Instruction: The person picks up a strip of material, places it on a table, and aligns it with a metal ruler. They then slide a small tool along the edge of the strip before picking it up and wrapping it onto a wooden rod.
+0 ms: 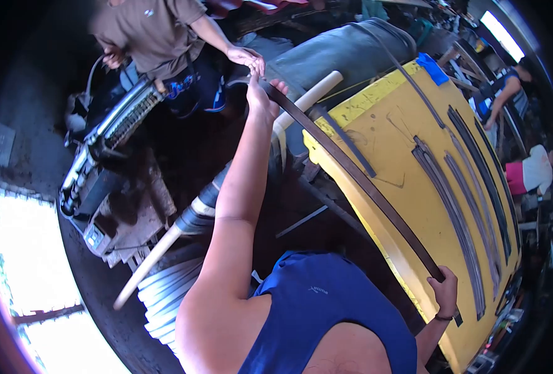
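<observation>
A long, flat dark strip (367, 186) stretches diagonally across the view, bowing slightly over the edge of a yellow panel (385, 134). Its far end lies in my left hand (265, 100), with the arm reaching out straight and the fingers curled about the strip. Close to those fingers is another person's hand (246, 57), which overlaps my thumb in this view. Near the strip's other end, my right hand (446, 292) is wrapped around it, and a short piece sticks out past the wrist. Several thin grey strips (454, 212) lie lengthwise on the yellow panel.
A person in a brown shirt (155, 34) stands opposite. A dark padded roll (339, 56) sits behind the panel. A pale pole (145, 268) slants at the left, near white ribbed material (170, 296). Two more people (507, 93) are at the far right.
</observation>
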A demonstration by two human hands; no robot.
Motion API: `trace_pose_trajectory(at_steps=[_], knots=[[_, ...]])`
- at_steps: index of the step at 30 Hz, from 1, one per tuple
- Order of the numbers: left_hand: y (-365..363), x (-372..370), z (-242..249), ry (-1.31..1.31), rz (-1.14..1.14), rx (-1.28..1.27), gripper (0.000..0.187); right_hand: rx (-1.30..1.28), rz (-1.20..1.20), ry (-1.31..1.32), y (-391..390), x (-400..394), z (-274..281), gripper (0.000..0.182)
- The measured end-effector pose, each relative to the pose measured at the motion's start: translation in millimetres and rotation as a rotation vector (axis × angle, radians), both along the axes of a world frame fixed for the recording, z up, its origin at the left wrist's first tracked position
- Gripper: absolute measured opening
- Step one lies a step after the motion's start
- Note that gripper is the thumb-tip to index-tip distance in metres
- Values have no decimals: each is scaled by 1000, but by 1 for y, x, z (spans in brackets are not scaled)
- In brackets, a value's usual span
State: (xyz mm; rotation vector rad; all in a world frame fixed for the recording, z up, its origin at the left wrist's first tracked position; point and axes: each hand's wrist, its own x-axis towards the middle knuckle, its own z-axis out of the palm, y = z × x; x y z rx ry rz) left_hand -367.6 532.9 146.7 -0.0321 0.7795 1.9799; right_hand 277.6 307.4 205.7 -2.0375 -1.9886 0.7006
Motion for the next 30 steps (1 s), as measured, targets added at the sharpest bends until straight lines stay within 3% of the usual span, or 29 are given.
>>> trace_pose_trajectory(at_steps=[7, 11, 13, 14, 15, 16, 17, 19, 20, 21, 23, 25, 26, 30], knots=[[47, 122, 40, 47, -156, 180, 39, -29, -215, 94, -26, 87, -69, 35], [84, 160, 102, 211, -162, 217, 41, 47, -225, 173, -3, 92, -88, 38], [135, 145, 123, 290, -128, 283, 51, 162, -164, 191, 28, 76, -94, 39], [174, 118, 120, 390, -240, 290, 64, 244, -120, 187, 53, 51, -85, 39], [204, 90, 112, 476, -266, 144, 75, 187, -101, 199, 80, 24, -70, 39], [208, 82, 112, 501, -203, -63, 78, 301, -10, 307, 107, 0, -72, 40], [201, 72, 112, 528, -181, -270, 78, 364, 45, 314, 138, -22, -83, 41], [204, 65, 61, 557, 53, -476, 65, 445, 152, 265, 196, -69, -105, 47], [174, 77, 39, 698, -41, -411, 56, 442, 177, 205, 226, -87, -127, 49], [156, 78, -16, 745, -100, -198, 46, 437, 204, 147, 249, -101, -146, 50], [36, 146, -26, 513, -457, -37, 39, 209, 243, 79, 280, -115, -166, 49], [-81, 174, -69, 290, -691, -109, 49, 234, 265, 124, 300, -121, -183, 43], [-138, 178, -113, 128, -662, -200, 54, 235, 271, 123, 311, -124, -193, 42], [-378, 225, -216, -91, -351, -795, 63, 329, 274, 112, 346, -145, -226, 35]])
